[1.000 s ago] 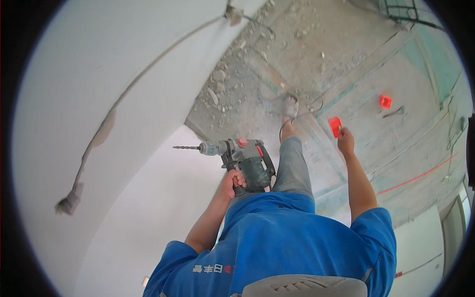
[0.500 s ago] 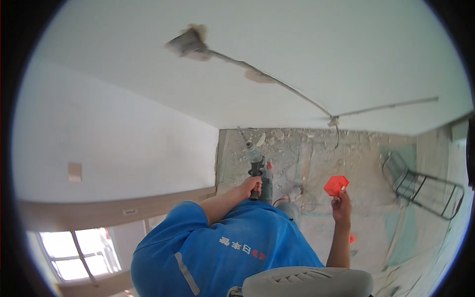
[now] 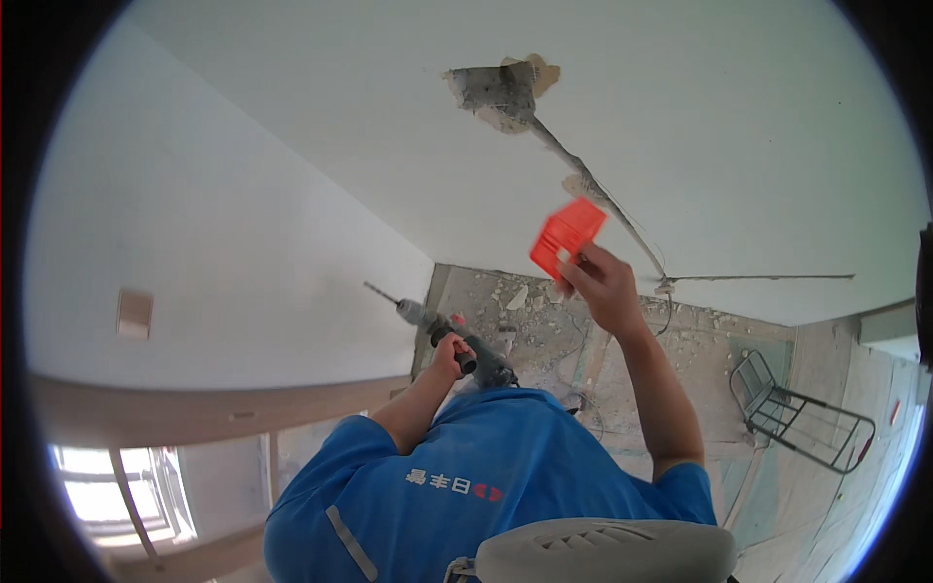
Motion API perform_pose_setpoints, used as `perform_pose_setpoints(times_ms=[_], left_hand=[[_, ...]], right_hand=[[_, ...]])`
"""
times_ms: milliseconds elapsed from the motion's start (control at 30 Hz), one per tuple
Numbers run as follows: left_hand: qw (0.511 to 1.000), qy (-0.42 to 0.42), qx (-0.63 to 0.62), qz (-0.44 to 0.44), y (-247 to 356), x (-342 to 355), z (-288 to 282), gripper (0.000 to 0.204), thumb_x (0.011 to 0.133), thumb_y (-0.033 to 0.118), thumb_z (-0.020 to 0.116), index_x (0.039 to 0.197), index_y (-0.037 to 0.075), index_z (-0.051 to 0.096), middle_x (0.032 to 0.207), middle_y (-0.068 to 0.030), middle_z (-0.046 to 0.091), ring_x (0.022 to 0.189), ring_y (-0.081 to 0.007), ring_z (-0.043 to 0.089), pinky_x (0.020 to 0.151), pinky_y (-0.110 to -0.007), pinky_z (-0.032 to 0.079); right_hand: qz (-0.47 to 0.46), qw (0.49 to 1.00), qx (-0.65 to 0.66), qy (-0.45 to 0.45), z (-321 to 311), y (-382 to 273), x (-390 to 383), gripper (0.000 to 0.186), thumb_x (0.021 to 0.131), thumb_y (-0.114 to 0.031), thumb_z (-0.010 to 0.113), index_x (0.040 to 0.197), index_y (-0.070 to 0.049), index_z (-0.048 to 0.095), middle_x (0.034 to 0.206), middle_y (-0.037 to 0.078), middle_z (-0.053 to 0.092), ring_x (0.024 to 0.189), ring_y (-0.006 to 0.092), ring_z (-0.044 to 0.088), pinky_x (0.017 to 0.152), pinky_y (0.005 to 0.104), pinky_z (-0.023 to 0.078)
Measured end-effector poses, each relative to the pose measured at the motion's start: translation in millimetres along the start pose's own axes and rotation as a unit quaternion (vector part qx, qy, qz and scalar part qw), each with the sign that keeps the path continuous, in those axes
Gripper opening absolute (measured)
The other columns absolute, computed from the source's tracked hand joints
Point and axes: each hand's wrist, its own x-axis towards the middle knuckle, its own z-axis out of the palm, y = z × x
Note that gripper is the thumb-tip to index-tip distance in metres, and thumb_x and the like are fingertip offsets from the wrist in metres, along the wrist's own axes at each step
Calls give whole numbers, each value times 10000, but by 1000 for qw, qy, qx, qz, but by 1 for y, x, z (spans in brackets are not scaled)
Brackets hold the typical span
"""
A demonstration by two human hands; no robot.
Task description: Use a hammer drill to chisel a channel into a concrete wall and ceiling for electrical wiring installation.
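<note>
My left hand [image 3: 452, 356] is wrapped round the side handle of a rotary hammer drill [image 3: 484, 360]. The long bit of the drill points up and left toward the left wall, and its rear end lies close against my blue shirt. Raised in front of the far wall, my right hand [image 3: 604, 284] pinches a red plastic box [image 3: 570, 236], probably an electrical back box, by its near edge. The box appears just below a chiselled recess [image 3: 498, 92] in that wall, from which a cut groove [image 3: 573, 165] runs down to the right.
Rubble [image 3: 520, 296] lies on the dusty floor along the foot of the far wall. A black folding metal trolley [image 3: 802, 413] stands at the right. Short wires [image 3: 666, 296] hang from the groove. The left wall carries a socket plate [image 3: 134, 314].
My right hand has lifted the red box up and left from near the floor area toward the wall recess. The drill has swung left, its bit tilting further toward the left wall. My view has shifted.
</note>
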Motion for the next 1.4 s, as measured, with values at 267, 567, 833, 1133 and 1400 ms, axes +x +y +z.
perform_pose_setpoints(times_ms=[267,567,833,1133,1400], left_hand=[[992,54,-110,-3,69,71,-39,176,683,83,526,563,123,405,580,-51,487,608,-254,558,631,-391,517],[988,52,-144,-34,118,78,-46,152,648,68,521,570,119,401,616,-59,503,621,-243,549,650,-357,522],[985,71,-153,-41,124,87,-50,79,646,79,534,639,112,462,718,-45,562,711,-231,590,673,-352,529],[993,55,-101,-29,122,124,-44,147,667,103,556,806,67,588,813,-53,630,792,-219,629,726,-302,526],[999,-22,45,17,146,113,-34,185,733,194,519,840,80,619,870,-59,666,863,-201,638,752,-270,525]], right_hand=[[-266,884,-318,217,93,-30,155,187,831,-144,723,876,-14,595,748,116,615,598,225,589,550,322,468],[-284,802,-416,321,94,-36,212,169,850,-158,683,931,-31,605,793,122,633,676,324,617,564,399,480],[-316,726,-522,318,86,-46,226,172,852,-152,682,933,-22,605,801,121,640,733,329,624,667,434,494],[-335,710,-537,308,70,-34,233,186,842,-116,693,973,-9,615,821,108,643,723,301,633,650,388,516],[-365,778,-452,238,57,-47,236,186,861,-84,664,1026,-10,621,913,118,659,769,314,645,642,387,526]])
